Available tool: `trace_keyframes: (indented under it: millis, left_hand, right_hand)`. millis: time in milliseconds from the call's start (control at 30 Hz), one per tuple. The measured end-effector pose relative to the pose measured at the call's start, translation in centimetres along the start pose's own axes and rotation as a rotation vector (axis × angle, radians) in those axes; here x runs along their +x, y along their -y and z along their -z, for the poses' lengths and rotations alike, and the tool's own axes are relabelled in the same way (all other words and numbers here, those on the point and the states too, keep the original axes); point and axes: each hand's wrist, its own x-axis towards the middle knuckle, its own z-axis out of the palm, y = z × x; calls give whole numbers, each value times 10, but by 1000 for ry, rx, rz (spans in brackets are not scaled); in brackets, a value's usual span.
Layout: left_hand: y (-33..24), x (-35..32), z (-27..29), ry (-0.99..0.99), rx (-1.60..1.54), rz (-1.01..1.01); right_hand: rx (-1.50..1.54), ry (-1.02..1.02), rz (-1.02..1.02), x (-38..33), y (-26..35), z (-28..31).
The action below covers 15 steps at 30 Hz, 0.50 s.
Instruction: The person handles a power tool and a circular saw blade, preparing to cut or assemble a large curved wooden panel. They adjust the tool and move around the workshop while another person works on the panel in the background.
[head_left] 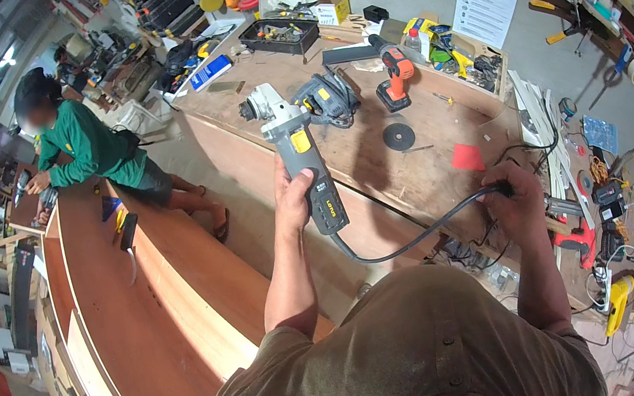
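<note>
My left hand is wrapped round the dark grey body of an angle grinder, thumb across its front. The grinder is held upright, its silver head at the top left, and no disc shows on its spindle. From its lower end a black power cord sags across to my right hand, whose fingers are closed on the cord's bunched far part. On the workbench behind lie a black disc, a red square and an orange cordless drill.
A corded power tool rests behind the grinder, near a black tray of small parts. Long wooden panels stand at the left, where a person in a green shirt leans over them. Cables and tools crowd the right, including a yellow tool.
</note>
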Motion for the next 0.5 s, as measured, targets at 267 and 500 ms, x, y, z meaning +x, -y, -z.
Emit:
trace_keyframes:
  millis: [267,500]
  left_hand:
    - [-4,1,20,-21,-29,39]
    - [-1,5,16,-178,-108,-84]
  right_hand:
    - [-251,111,-118,6,33,-15]
    - [-199,236,-118,1,36,-30]
